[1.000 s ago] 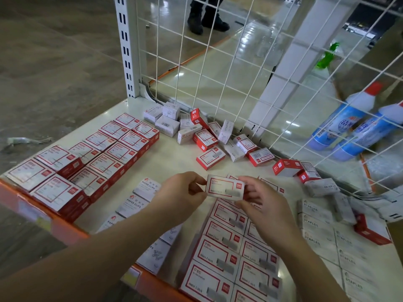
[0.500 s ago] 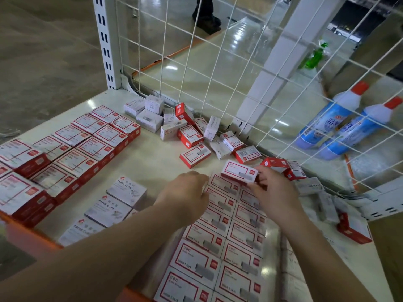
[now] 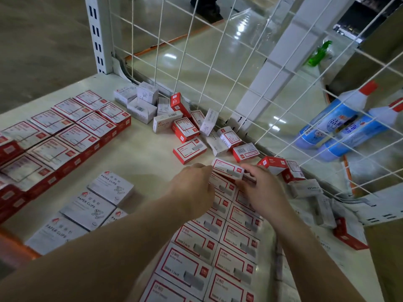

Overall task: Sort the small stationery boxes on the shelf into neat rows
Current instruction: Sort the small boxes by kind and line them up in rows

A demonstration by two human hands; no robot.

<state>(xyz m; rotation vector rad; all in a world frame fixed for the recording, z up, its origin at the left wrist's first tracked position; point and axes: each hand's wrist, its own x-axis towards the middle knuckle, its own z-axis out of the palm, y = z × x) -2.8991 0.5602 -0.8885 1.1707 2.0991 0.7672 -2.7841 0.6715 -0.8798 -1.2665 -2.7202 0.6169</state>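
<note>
At the far end of the staple-box rows [image 3: 209, 243], a red-and-white box [image 3: 227, 168] sits between both hands. Right hand [image 3: 265, 188] pinches its near-right edge, fingers curled to it; left hand [image 3: 194, 188] meets its left end with bent fingertips, though how firm that hold is I cannot tell. The box's long axis runs left to right, tilted slightly down toward the right, label up. It lies just beyond the knuckles, over the farthest box of the left column, not yet squared to the row. Both hands are equally near; the right seems to carry it.

Judgement: the next move is a short lowering and nudge toward the body, so the box's long edge meets the box below and its end lines up with the column.

Counts, as far as visible:
- Staple rows under the arms: two columns, roughly five or six boxes each; arms hide some.
- Paper-clip boxes [image 3: 87, 209], white, near left: four showing, one partly covered.
- Red boxes in a sorted block [image 3: 65, 136], far left: about a dozen tops, edge cut by the frame.
- Loose heap [image 3: 185, 125] along the wire grille [image 3: 218, 73]: around fifteen, red and white mixed, lying at all angles.
- Loose grey-white boxes [image 3: 305, 188] at right: several, blurred.
- Two blue bottles [image 3: 340, 123] beyond the grille.

The shelf [image 3: 139, 153] carries it all.
</note>
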